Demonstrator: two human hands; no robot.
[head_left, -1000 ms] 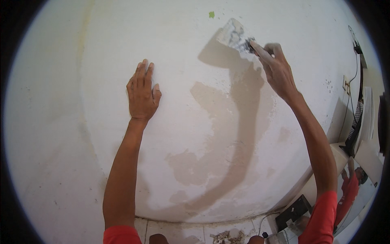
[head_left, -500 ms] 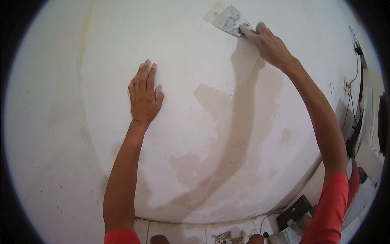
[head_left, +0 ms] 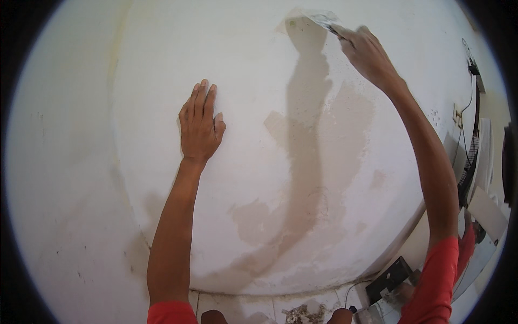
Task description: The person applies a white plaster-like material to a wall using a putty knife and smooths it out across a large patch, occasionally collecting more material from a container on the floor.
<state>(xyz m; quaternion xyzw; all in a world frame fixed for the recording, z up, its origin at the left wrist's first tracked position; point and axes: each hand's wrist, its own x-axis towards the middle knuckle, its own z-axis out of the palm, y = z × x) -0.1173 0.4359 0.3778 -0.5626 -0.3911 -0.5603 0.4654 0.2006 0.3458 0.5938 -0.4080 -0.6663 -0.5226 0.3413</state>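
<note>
My right hand (head_left: pixel 367 55) grips a putty knife (head_left: pixel 324 19) by its handle, high on the white wall (head_left: pixel 243 65). The knife's blade is smeared with whitish stuff and blurred; it looks tilted off the wall, though I cannot tell whether its edge touches. Around the blade tip, a pale patch with a small greenish spot shows on the wall. My left hand (head_left: pixel 202 121) lies flat on the wall, fingers stretched upward and holding nothing. Between and below my hands spreads a bare greyish-beige patch (head_left: pixel 350 129) with ragged edges, partly under my arm's shadow.
Debris (head_left: pixel 305 314) lies on the tiled floor (head_left: pixel 253 308) at the wall's foot. To the right are a dark flat box-like object (head_left: pixel 388 281), a wall socket (head_left: pixel 457 114) with hanging cables, and stacked panels (head_left: pixel 488 210). A wall corner runs down the left.
The putty knife has swung from blade flat to more edge-on, and my right hand has shifted slightly right. The arm's shadow has moved left. My left hand stays flat on the wall.
</note>
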